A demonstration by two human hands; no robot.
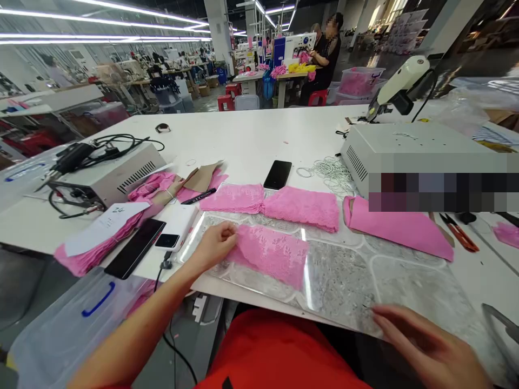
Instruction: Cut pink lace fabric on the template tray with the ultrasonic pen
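My left hand (pixel 216 243) is closed in a pinch at the left end of a pink lace piece (pixel 273 254). That piece lies flat on a grey marble-patterned mat (pixel 340 283) under a clear sheet. Down by the table's front edge is my right hand (pixel 421 337), thumb and forefinger together. A tiny dark thing shows at those fingertips, too small to name. Just behind the single piece lie two stacks of pink lace, a left stack (pixel 233 198) and a right stack (pixel 302 208). Further right a smooth pink fabric piece (pixel 399 229) rests over brown card.
Phones, a white power bank (pixel 178 224) and a paper-topped pink bundle (pixel 103 232) lie left. Grey machine boxes flank the table, the left box (pixel 111 175) carrying a cable. White elastic cord (pixel 334 173) and orange-handled scissors (pixel 460 232) lie right. People sit at sewing machines beyond.
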